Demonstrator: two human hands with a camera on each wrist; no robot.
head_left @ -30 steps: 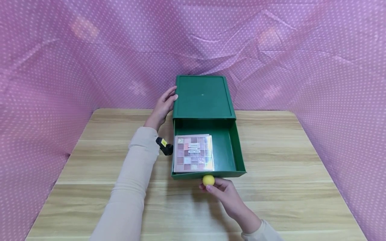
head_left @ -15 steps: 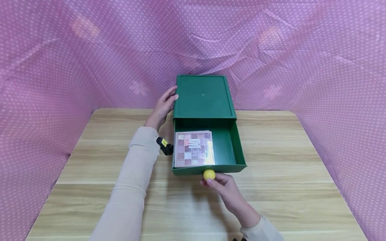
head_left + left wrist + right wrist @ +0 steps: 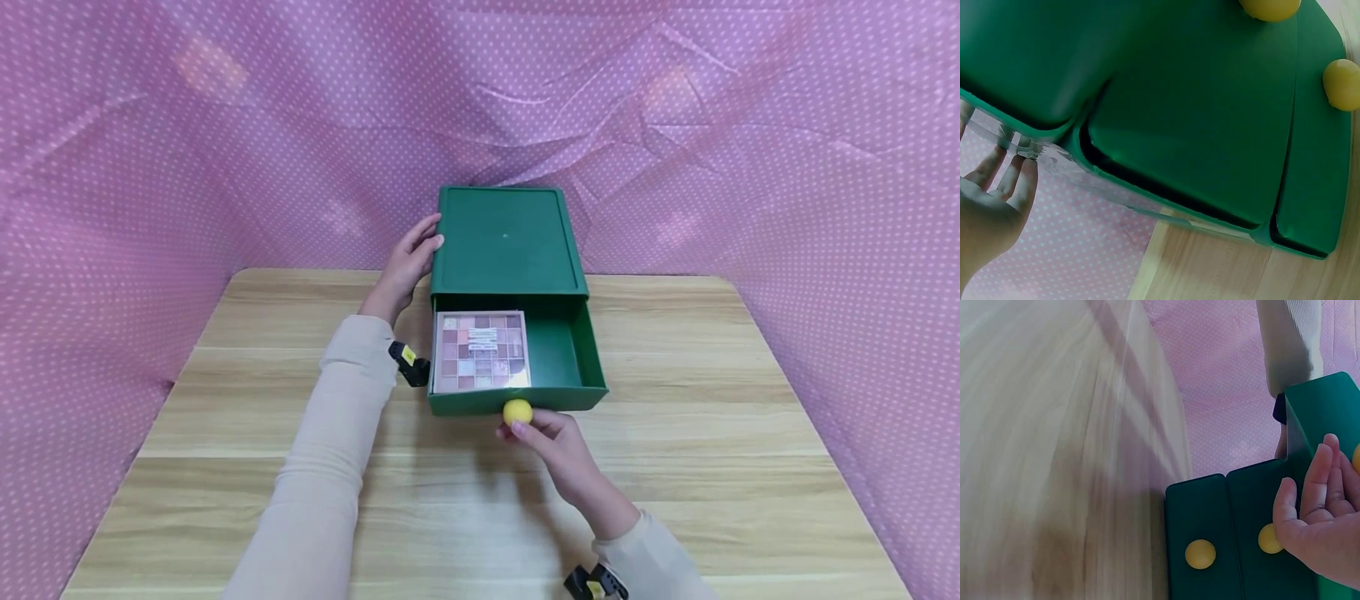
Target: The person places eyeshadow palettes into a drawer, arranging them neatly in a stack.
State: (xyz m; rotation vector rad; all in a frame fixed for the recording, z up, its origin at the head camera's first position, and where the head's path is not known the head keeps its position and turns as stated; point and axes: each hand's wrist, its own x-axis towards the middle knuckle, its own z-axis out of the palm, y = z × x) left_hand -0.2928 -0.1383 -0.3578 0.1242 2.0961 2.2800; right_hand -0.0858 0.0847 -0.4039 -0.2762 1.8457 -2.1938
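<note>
A green drawer cabinet [image 3: 510, 242] stands at the back of the table, its top drawer [image 3: 551, 350] pulled partway out. In that drawer an eyeshadow palette [image 3: 482, 350] lies flat at the left. My right hand [image 3: 566, 454] is at the drawer front, thumb and fingers about its round yellow knob [image 3: 517, 412]; in the right wrist view the other fingers [image 3: 1316, 481] extend beside the knob. My left hand [image 3: 405, 267] rests against the cabinet's left side near the back, fingertips on its clear side panel [image 3: 1054, 159] in the left wrist view.
Two lower drawers with yellow knobs [image 3: 1200, 554] show closed in the right wrist view. The wooden table [image 3: 712, 433] reaches out on both sides. Pink dotted cloth [image 3: 337, 100] hangs behind and at the sides. A black wrist camera [image 3: 410, 364] sits beside the left sleeve.
The top drawer has slid back into the cabinet by some way, carrying the palette with it. My right hand has moved away from me with the knob. The left hand has stayed put.
</note>
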